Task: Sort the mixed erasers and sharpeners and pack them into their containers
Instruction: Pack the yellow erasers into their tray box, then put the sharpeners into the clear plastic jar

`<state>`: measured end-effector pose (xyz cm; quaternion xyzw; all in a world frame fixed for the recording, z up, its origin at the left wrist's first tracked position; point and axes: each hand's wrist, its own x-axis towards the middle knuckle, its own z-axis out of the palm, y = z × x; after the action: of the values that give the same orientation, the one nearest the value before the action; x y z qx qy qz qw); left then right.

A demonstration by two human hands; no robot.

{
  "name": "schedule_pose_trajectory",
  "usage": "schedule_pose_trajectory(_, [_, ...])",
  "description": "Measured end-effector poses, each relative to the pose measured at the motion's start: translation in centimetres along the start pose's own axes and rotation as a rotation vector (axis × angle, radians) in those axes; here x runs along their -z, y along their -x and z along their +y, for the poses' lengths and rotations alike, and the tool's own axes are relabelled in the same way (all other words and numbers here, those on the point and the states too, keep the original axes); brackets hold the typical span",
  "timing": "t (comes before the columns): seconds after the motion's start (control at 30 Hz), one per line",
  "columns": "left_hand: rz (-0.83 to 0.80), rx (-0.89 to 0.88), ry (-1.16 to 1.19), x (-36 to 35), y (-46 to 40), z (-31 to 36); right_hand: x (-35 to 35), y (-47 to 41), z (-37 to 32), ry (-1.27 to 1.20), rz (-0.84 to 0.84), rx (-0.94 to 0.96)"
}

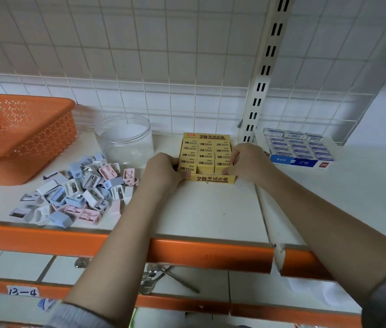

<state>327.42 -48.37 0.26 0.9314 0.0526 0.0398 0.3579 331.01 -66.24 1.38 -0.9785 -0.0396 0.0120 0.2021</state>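
Both hands press against a yellow box (pixel 207 157) packed with yellow erasers at the middle of the white shelf (pixel 211 209): the left hand (pixel 163 171) curls on its 9 o'clock side, the right hand (pixel 246 162) pinches an eraser at its 3 o'clock edge. A pile of sharpeners (pixel 76 192) lies at 9 o'clock beside a clear jar (pixel 124 138) and orange basket (pixel 19 133), and a blue box of erasers (pixel 300 147) sits at 3 o'clock

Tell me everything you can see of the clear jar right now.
The clear plastic jar stands upright, lidless and apparently empty, on the white shelf near the tiled back wall. It is round, wide and short, with a ridged neck. It sits between the orange basket and the yellow eraser box; the sharpener pile lies in front. Neither hand touches it.
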Motion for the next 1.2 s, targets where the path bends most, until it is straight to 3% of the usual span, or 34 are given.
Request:
schedule_pose_trajectory(0.17, [0.124,0.044,-0.003,1.7,0.8,0.0,0.6,1.4,-1.0,0.083,-0.007,-0.003])
schedule_pose_trajectory(0.63, [0.286,-0.073,-0.084,12.7,2.7,-6.9,-3.0,6.2,-9.2,-0.058,0.161,-0.123])
schedule_pose_trajectory(0.8, [0.231,-0.148,-0.187,17.9,1.6,-11.8,-6.3,6.4,-15.1,-0.246,0.283,-0.128])
schedule_pose_trajectory(0.97, [0.185,-0.246,-0.214,21.4,0.3,-15.1,-8.0,5.8,-19.9,-0.314,0.138,-0.065])
schedule_pose_trajectory(1.2, [0.147,-0.319,-0.154,21.7,-0.2,-15.1,-8.9,5.1,-20.8,-0.201,0.125,-0.087])
